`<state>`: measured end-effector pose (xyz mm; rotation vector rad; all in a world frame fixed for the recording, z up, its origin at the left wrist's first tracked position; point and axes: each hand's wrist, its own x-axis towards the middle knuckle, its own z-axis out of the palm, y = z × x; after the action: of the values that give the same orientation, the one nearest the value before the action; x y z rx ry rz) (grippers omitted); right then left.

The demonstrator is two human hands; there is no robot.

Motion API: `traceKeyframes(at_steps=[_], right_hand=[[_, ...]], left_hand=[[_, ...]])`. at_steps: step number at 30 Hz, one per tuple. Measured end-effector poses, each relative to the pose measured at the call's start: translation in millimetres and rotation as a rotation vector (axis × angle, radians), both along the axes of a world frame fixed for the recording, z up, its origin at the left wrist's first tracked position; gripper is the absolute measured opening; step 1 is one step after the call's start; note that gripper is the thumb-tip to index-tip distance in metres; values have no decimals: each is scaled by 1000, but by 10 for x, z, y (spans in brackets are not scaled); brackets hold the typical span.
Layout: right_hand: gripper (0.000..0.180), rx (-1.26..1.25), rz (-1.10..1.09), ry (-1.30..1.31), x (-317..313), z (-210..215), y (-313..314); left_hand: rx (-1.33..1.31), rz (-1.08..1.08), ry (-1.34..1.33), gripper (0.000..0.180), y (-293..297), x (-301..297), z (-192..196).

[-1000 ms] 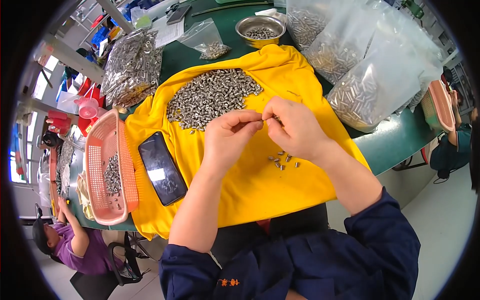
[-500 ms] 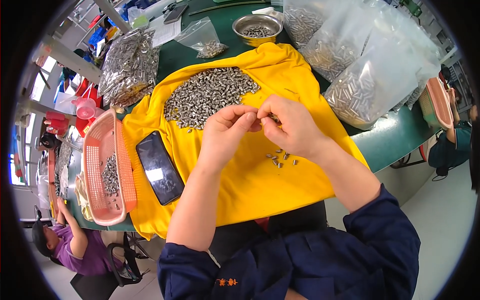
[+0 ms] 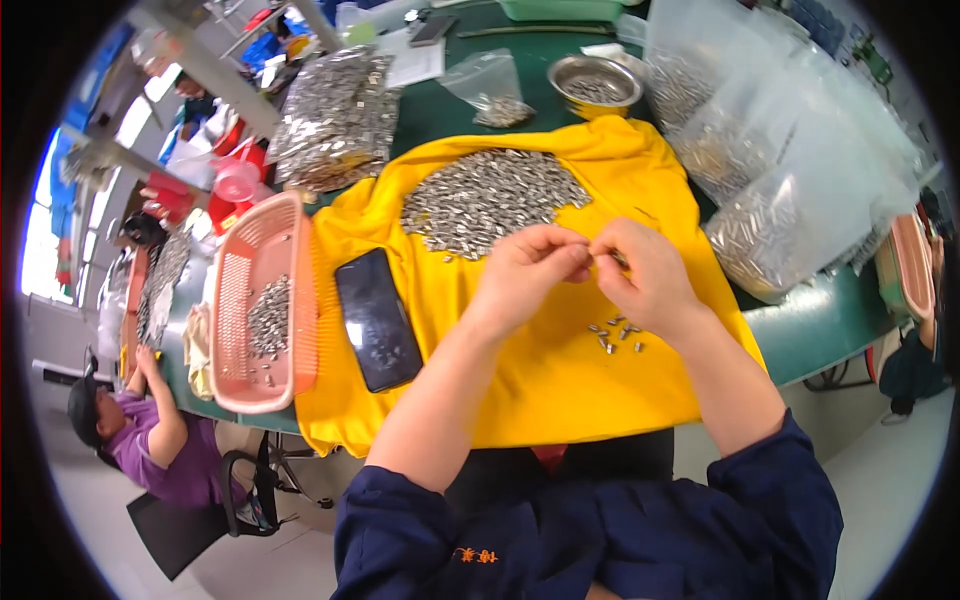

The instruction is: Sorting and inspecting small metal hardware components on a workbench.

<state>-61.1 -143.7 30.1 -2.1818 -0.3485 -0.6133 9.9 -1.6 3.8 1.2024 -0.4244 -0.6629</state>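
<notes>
My left hand [image 3: 528, 276] and my right hand [image 3: 648, 278] are held close together above a yellow cloth [image 3: 540, 395], their fingertips almost meeting. The left thumb and forefinger are pinched; what lies between them is too small to make out. Small metal pieces [image 3: 620, 259] show inside the curled fingers of the right hand. Beyond the hands spreads a large pile of short silvery metal cylinders [image 3: 490, 200]. Several loose cylinders [image 3: 606, 345] lie on the cloth below the right hand.
Left of my arms are a black phone [image 3: 378, 320] and a pink basket [image 3: 228, 330] holding more cylinders. Farther back stand a metal bowl [image 3: 570, 72] and bags of parts [image 3: 335, 120]. Big clear bags [image 3: 755, 235] fill the right side. A person in purple [image 3: 165, 440] sits at left.
The whole view has shifted, so the cloth, basket and hands appear farther right. The hands stay together over the cloth, fingertips close, with little visible change in their grip.
</notes>
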Motion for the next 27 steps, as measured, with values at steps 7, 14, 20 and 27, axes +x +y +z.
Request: traceKeyframes(at_steps=[7, 14, 20, 27], right_hand=[[6, -28, -36, 53, -15, -17, -15], [6, 52, -42, 129, -5, 21, 18], [6, 19, -50, 151, 5, -33, -8], [6, 32, -50, 147, 11, -26, 0]], left_hand=[[-30, -59, 9, 10, 26, 16, -41], [27, -53, -27, 14, 47, 17, 12], [299, 29, -389, 12, 47, -42, 71], [374, 139, -876, 13, 43, -78, 96]])
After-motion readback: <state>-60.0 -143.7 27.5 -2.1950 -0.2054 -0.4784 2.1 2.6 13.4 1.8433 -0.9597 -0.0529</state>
